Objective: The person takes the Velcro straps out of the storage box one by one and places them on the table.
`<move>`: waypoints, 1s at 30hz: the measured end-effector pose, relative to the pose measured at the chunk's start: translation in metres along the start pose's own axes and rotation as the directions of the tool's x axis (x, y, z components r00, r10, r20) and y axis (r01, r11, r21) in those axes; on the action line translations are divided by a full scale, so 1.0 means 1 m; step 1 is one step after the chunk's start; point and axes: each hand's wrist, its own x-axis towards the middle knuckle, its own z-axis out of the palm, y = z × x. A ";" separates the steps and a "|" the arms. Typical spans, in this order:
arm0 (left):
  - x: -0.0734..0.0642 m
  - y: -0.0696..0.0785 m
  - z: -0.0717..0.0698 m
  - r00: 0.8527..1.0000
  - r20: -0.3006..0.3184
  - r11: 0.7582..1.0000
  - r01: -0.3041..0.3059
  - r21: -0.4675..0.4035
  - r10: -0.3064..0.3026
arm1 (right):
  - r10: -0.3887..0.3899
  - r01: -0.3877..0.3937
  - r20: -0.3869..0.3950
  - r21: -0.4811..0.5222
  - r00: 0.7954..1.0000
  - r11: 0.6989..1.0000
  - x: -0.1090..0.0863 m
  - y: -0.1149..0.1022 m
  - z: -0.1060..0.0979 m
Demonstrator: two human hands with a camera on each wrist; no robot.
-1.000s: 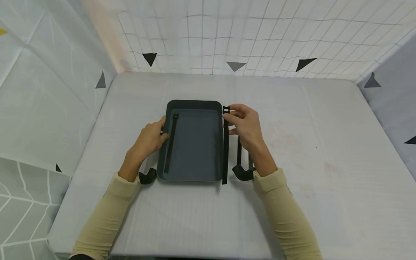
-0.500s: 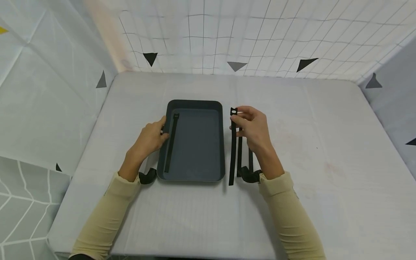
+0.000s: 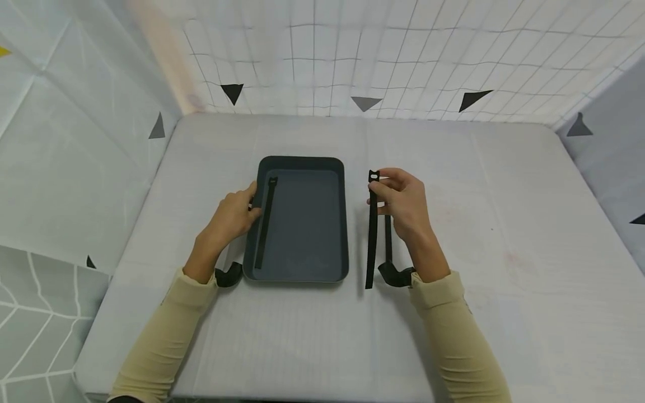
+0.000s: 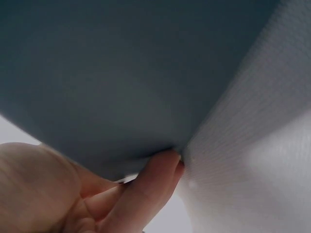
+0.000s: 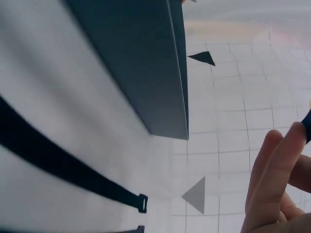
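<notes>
A dark grey rectangular tray [image 3: 307,224] lies on the table, its side wall [image 4: 121,73] filling much of the left wrist view. My left hand [image 3: 229,215] grips its left rim, thumb on the inside and fingers outside. Within the tray, a black hook-and-loop cable tie [image 3: 265,224] lies lengthwise along the left side. To the right of the tray, my right hand [image 3: 405,204] pinches another black cable tie [image 3: 372,240] near its slotted head, and the tie hangs down towards me. Past that hand, part of a further cable tie [image 3: 388,240] shows on the table.
The white-covered table [image 3: 504,313] extends widely to the right. In the right wrist view, a cable tie [image 5: 82,174] lies beside the tray, with the head of another [image 5: 140,229] at the bottom edge. A white grid-lined curtain [image 3: 403,56] stands behind the table.
My right hand has moved right, away from the tray's right rim, carrying the pinched cable tie over the ties on the table. My left hand and the tray have stayed in place.
</notes>
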 end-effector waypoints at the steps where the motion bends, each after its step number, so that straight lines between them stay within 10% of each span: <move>1: 0.000 0.000 0.000 1.000 0.000 1.000 -0.001 0.001 0.001 | 0.003 -0.003 -0.004 0.004 1.000 1.000 0.000 0.000 -0.001; 30: -0.001 -0.001 0.000 1.000 -0.002 1.000 -0.004 -0.003 0.004 | 0.010 -0.036 -0.135 -0.193 0.991 0.981 -0.001 0.012 -0.045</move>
